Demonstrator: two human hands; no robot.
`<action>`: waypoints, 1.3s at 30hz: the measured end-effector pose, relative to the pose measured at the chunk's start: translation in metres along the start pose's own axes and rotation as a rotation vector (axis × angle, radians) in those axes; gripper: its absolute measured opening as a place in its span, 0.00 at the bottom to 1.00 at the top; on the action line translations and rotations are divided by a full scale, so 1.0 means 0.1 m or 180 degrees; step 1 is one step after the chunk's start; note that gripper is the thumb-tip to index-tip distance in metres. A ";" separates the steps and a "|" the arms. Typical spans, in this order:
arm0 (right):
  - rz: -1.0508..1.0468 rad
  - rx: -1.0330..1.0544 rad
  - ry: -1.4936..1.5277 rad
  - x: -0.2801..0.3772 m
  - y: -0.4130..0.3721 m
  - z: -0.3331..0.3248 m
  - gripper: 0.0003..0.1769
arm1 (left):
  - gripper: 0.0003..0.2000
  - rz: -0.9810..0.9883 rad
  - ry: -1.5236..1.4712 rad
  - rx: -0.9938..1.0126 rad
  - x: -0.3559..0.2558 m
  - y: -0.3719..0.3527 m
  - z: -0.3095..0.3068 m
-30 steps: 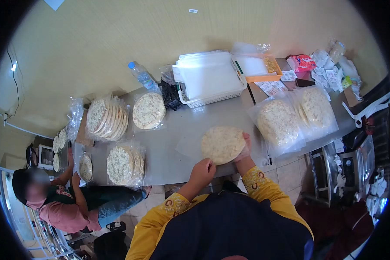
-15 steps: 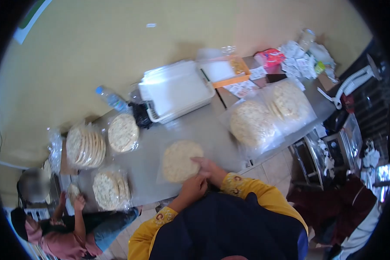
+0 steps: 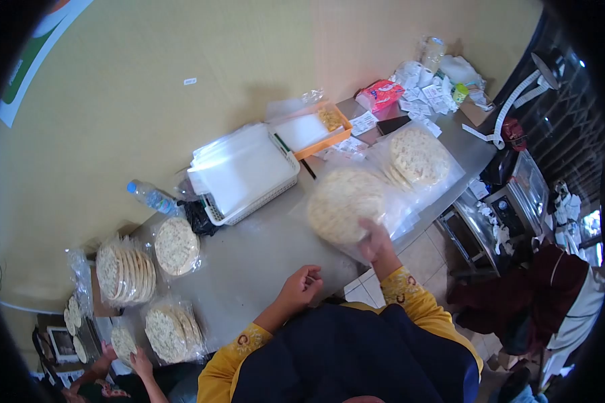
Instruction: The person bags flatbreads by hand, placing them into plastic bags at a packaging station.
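My right hand [image 3: 376, 242] is at the front edge of a round flatbread [image 3: 343, 205], fingers closed on its rim and the clear plastic around it. This flatbread looks slightly blurred and lies over clear sheets at the right part of the table. Beside it rests another stack of flatbreads [image 3: 420, 158] on plastic. My left hand [image 3: 301, 285] hovers over the table's front edge, fingers loosely bent and a little apart, with nothing seen in it.
Bagged flatbreads [image 3: 124, 272] stand at the left of the steel table [image 3: 262, 258]. A white basket [image 3: 249, 201] with sheets, a water bottle [image 3: 151, 196] and an orange tray [image 3: 326, 138] line the wall. A co-worker's hands [image 3: 140, 363] hold a flatbread at lower left.
The flatbread in front of me has left its spot. My right hand has moved right to the flatbreads there, apart from my left hand. The view has shifted.
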State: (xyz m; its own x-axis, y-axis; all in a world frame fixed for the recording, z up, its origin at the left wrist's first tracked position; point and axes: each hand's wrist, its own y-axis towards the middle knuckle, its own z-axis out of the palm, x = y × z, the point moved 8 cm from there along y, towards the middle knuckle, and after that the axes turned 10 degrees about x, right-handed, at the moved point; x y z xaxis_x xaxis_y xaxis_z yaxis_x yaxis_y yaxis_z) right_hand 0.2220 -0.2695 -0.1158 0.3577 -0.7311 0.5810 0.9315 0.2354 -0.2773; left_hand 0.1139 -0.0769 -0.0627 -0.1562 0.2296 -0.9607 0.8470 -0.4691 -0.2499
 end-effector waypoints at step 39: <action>-0.0914 0.2950 -0.6448 -0.83 2.51 2.10 0.35 | 0.27 -0.0810 -0.2681 -0.0439 0.74 -0.07 -0.34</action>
State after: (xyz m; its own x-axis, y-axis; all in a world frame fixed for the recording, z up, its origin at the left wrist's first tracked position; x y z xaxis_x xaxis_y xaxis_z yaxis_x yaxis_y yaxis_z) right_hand 0.4400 -0.0156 -0.0728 -0.7402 0.4849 0.4659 0.5021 0.8594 -0.0967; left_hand 0.1135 -0.0276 -0.1281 -0.6237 -0.4158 -0.6618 0.7808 -0.3702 -0.5033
